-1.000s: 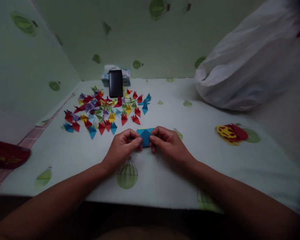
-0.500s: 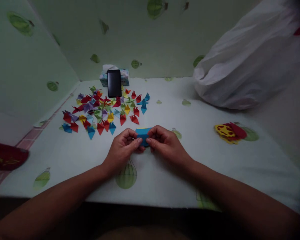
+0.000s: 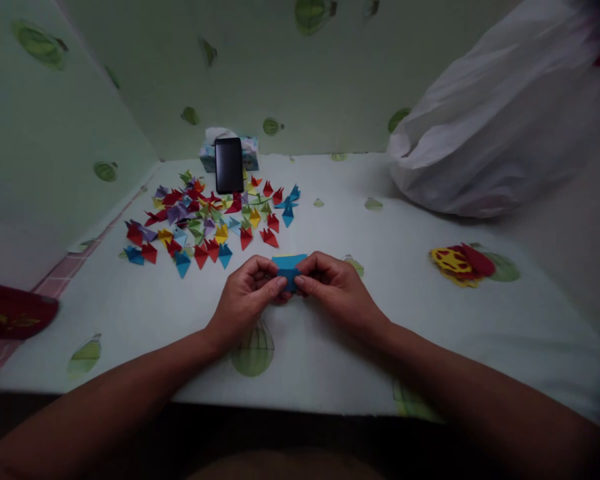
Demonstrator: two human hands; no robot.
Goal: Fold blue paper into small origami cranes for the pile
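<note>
A small blue paper piece [image 3: 288, 267] is pinched between both my hands just above the pale green cloth [image 3: 330, 333]. My left hand [image 3: 247, 297] grips its left side with thumb and fingers closed. My right hand [image 3: 333, 287] grips its right side the same way, and the two thumbs nearly meet. Most of the paper is hidden by my fingers. Behind my hands, up and to the left, lies a spread of several folded paper pieces [image 3: 210, 223] in red, blue, yellow, purple and green.
A black phone [image 3: 229, 165] leans against a tissue box [image 3: 250, 155] at the back. A large white plastic bag [image 3: 500, 120] fills the right rear. A red and yellow stack of paper [image 3: 461, 263] lies at right. A dark red item [image 3: 10, 313] sits at far left.
My hands have closed in on the blue paper, folding it smaller; its pointed triangular flap no longer shows. Nothing else has moved.
</note>
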